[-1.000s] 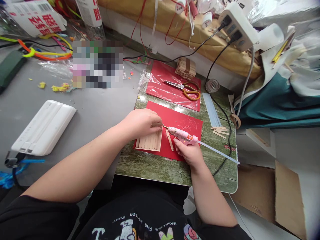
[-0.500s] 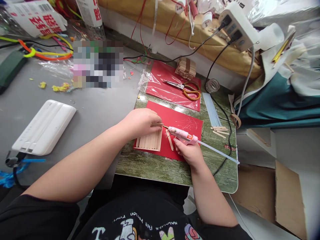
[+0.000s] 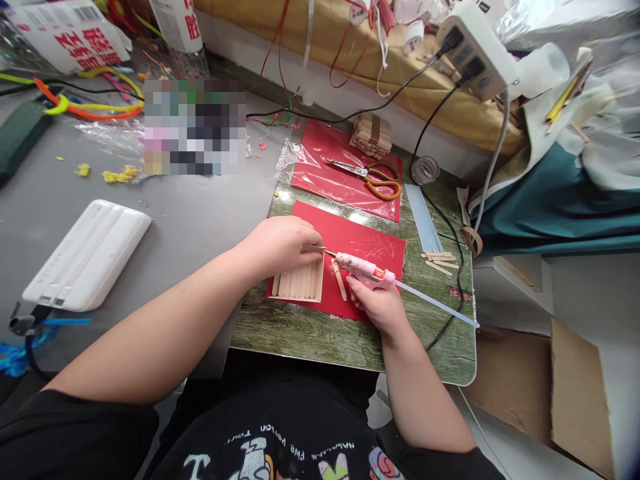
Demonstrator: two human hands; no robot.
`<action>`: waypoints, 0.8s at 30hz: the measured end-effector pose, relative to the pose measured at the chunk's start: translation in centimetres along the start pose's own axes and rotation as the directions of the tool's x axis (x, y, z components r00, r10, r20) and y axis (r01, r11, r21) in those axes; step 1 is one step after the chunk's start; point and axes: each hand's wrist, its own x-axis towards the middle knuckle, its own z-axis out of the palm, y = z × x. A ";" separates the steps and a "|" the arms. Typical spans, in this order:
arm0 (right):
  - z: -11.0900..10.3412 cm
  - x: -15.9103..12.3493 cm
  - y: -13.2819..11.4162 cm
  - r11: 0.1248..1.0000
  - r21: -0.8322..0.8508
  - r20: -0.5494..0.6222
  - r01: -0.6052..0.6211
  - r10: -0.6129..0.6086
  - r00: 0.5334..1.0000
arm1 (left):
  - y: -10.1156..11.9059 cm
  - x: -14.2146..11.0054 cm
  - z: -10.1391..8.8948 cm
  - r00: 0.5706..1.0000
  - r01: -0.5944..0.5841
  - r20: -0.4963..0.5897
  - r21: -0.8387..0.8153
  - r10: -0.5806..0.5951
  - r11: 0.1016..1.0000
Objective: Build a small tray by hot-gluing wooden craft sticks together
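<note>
My left hand (image 3: 290,243) pinches a wooden craft stick (image 3: 315,248) above a panel of craft sticks (image 3: 297,283) laid side by side with an edging. My right hand (image 3: 377,300) grips a pink hot glue gun (image 3: 363,269), and a long glue stick (image 3: 435,302) juts out of its back. The gun's nozzle points left, at or very near the end of the held stick; whether they touch I cannot tell. Red card (image 3: 360,237) lies under the panel. On it, beneath the gun, rest loose craft sticks (image 3: 340,283). My left hand covers the panel's upper part.
Brown-handled scissors (image 3: 380,180) lie on a wrapped red pack (image 3: 320,157), beside a bundle of craft sticks (image 3: 371,137). To the right are glue sticks (image 3: 423,217), loose sticks (image 3: 440,260) and a black cable (image 3: 453,233). A white power bank (image 3: 87,257) sits left.
</note>
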 end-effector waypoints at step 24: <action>0.5 0.0 0.1 0.986 0.073 0.053 0.148 -0.152 0.987 | -0.2 0.0 0.3 1.000 -0.010 -0.016 0.023 0.010 1.000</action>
